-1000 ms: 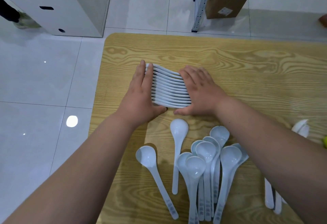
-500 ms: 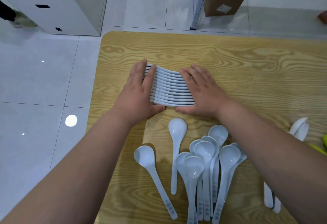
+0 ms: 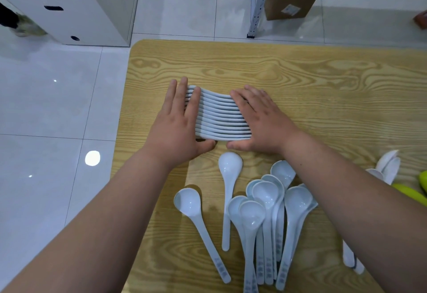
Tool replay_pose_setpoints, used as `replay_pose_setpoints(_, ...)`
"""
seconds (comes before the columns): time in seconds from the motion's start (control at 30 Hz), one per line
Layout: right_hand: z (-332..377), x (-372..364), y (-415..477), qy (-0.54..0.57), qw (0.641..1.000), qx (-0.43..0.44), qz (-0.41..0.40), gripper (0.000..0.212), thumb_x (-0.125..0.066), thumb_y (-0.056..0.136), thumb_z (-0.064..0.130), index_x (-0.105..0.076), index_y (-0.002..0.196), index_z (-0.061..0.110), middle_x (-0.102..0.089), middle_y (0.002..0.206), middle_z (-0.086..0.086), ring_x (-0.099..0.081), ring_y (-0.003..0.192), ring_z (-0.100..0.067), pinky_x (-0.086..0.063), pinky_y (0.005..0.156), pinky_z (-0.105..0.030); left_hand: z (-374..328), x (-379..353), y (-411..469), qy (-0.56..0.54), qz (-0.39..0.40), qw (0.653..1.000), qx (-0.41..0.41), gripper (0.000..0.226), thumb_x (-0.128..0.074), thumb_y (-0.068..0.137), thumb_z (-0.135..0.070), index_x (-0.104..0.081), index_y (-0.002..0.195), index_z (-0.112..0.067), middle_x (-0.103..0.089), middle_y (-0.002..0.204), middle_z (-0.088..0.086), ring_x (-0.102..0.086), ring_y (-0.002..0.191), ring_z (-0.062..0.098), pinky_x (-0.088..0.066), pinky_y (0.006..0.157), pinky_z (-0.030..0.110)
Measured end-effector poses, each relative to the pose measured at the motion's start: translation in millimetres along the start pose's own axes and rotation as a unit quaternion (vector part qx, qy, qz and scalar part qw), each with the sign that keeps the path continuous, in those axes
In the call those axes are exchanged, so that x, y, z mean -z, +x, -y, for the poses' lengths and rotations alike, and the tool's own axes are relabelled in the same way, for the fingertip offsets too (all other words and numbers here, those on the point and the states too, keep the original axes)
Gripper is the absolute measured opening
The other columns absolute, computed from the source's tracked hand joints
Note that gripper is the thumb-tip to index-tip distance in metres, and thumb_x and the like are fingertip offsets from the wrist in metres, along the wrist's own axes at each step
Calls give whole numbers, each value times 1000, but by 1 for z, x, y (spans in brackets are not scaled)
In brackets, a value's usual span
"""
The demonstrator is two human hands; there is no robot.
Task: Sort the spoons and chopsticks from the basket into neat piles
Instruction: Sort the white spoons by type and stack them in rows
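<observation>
Head view looks down on a row of nested spoons [image 3: 221, 117] lying on the wooden table [image 3: 323, 77], a little left of its middle, with both hands on it. The left hand [image 3: 178, 128] lies flat against the left ends of the spoons, its fingers [image 3: 172, 98] straight and together, gripping nothing. The right hand [image 3: 263, 121] covers the other ends in the same way, fingers straight, only pressing. Each spoon has its long axis going left to right, from one palm to the other, while the row itself runs away from the person — so the spoons lie exactly between the hands, and neither hand is nearer. The thumbs almost meet at the near side of the row. I judge the coming move is a squeeze inward to even the ends; it must push along the handles, not across, or the row can fan out. Nearer the person, a single spoon [image 3: 191, 202] lies apart at the left, then loose spoons [image 3: 268, 200] overlap in a bunch. A few more spoons [image 3: 388, 165] show at the right edge beside something yellow-green [image 3: 406, 193] — maybe the basket, I cannot tell. No chopsticks are visible. Around the table is a white tiled floor [image 3: 46, 107], with a white cabinet [image 3: 92, 3] far left and a cardboard box [image 3: 293, 1] under a metal shelf farther right.
</observation>
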State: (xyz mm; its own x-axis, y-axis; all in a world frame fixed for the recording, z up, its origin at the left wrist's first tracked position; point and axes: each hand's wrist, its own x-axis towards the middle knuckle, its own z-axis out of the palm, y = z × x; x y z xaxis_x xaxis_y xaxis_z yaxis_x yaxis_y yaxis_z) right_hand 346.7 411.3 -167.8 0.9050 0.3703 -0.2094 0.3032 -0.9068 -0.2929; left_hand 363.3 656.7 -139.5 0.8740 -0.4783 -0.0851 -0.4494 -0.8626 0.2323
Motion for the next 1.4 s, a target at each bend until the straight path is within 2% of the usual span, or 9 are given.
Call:
replay_pose_setpoints(0.2,1,6,-1,-1,1000,-9,17,127,-37,65,95,0,160,19,-3,168,-1,6,155,-21,1,126,-47,-2,3,-2,46,-11,998,-38,111,-50,75,-78,-25,157,-8,-17,164,19,-8,152,41,-18,122,55)
replay_pose_setpoints(0.3,1,9,-1,1,1000,-15,12,123,-35,68,94,-2,160,20,-4,168,0,4,155,-19,0,126,-46,-4,4,-3,60,-8,997,-44,102,-43,79,-77,-30,156,-12,-22,164,17,-10,152,42,-18,121,58)
replay_pose_setpoints(0.6,-5,15,2,2,1000,-28,1,112,-30,75,90,-10,160,19,-16,166,-2,-10,154,-21,-9,125,-48,-4,5,2,67,-8,997,-46,92,-41,83,-72,-35,154,-15,-25,163,18,-10,152,40,-16,121,57)
replay_pose_setpoints(0.87,-7,17,4,-5,999,-44,12,109,-24,77,88,-10,160,19,-14,167,-2,-8,154,-21,-9,125,-45,-5,6,5,76,3,996,-46,92,-35,84,-74,-35,155,-16,-22,164,16,-8,153,39,-15,122,56)
replay_pose_setpoints(1.03,-5,22,0,3,998,-54,13,103,-21,80,84,-11,160,20,-12,167,-4,-7,154,-24,-13,124,-49,-9,11,1,78,-2,996,-51,85,-38,86,-69,-41,151,-14,-32,159,17,-17,150,40,-18,121,57)
replay_pose_setpoints(1.13,7,29,-17,42,997,-65,-20,91,-31,88,75,-24,158,17,-18,165,-9,-13,153,-27,-18,123,-49,-12,19,-15,69,-83,991,-74,64,-53,90,-50,-55,138,-8,-54,139,19,-44,132,43,-37,109,58)
replay_pose_setpoints(1.23,30,24,-52,52,989,-27,-136,65,-52,91,52,-53,139,8,-47,145,-17,-41,137,-34,-37,113,-49,-18,22,-53,42,-139,982,-122,41,-59,89,-29,-64,122,-5,-63,111,14,-57,99,37,-50,85,49)
replay_pose_setpoints(1.3,48,15,-80,44,974,-1,-223,47,-63,89,33,-63,124,3,-58,126,-17,-56,119,-36,-45,103,-46,-22,19,-88,9,-108,988,-106,36,-57,87,-28,-64,116,-7,-61,103,11,-56,89,33,-52,72,47)
replay_pose_setpoints(1.4,80,1,-129,55,963,-34,-261,34,-69,84,18,-67,115,4,-61,108,-12,-60,100,-29,-51,88,-40,-25,5,-131,-27,-22,999,2,46,-53,85,-39,-61,120,-11,-58,105,8,-57,92,32,-54,66,43)
